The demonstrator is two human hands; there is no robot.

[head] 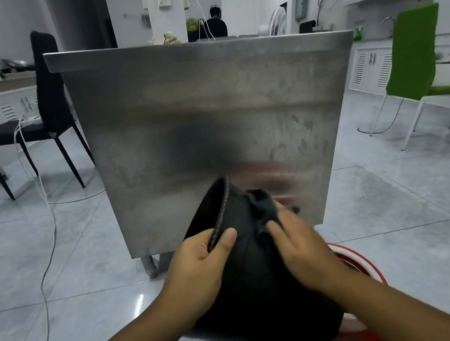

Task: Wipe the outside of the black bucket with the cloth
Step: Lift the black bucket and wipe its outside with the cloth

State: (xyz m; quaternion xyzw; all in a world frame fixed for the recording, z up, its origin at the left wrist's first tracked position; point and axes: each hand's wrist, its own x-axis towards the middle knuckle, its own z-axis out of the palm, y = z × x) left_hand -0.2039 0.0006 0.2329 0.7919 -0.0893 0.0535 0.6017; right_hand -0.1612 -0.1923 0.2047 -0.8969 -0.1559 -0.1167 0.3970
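Note:
The black bucket (257, 293) is tipped on its side in front of me, its mouth turned left and away. My left hand (199, 268) pinches the bucket's rim, thumb on the outside wall. My right hand (301, 250) presses a dark bunched cloth (263, 205) against the upper outside of the bucket. The cloth is nearly the same colour as the bucket, so its edges are hard to make out.
A steel cabinet panel (210, 130) stands right behind the bucket. A red basin with a white rim (363, 263) lies under the bucket at lower right. A black chair (38, 125) and white cables (43, 220) are left, a green chair (416, 67) right. A person sits far back.

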